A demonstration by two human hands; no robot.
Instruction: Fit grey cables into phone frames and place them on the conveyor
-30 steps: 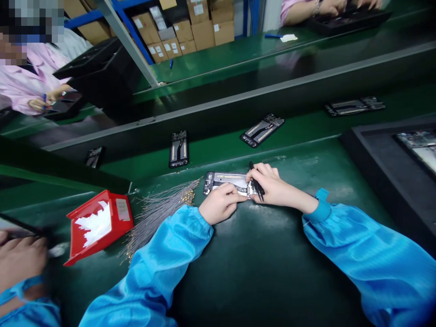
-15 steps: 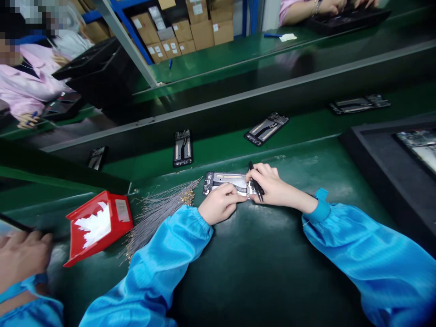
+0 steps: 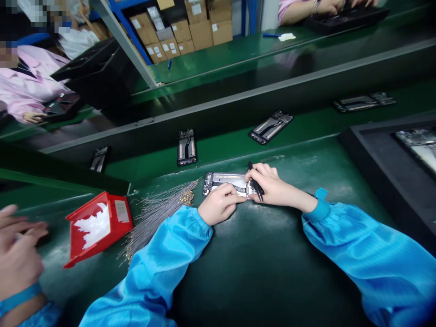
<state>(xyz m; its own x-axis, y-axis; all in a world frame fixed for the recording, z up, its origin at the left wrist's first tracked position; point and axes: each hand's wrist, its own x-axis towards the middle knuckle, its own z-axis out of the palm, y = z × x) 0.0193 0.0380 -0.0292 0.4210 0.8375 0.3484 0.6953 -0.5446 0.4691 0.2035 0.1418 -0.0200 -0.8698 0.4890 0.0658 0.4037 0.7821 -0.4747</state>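
Observation:
An opened phone frame [image 3: 230, 178] lies sideways on the green bench, its inner parts facing up. My left hand [image 3: 220, 203] is at its lower edge, fingers curled and the index fingertip pressing near the right part of the phone. Black tweezers [image 3: 256, 184] are held in my right hand [image 3: 269, 185], their tips pointing down over the phone's right end. The thumb and fingers of that hand also touch this end. Beside my left sleeve lies a bundle of thin grey cables [image 3: 160, 213] with gold-coloured ends.
A red bin [image 3: 127, 218] with white pieces stands left, beside a co-worker's hands [image 3: 20, 245]. Behind, several phone frames [image 3: 187, 147] lie on a green strip. A black tray [image 3: 381, 168] is at the right. Other people sit beyond the divider [image 3: 238, 95].
The phones on the strip behind have shifted slightly right. The co-worker's hand at the left has lifted and opened. My own hands have hardly moved.

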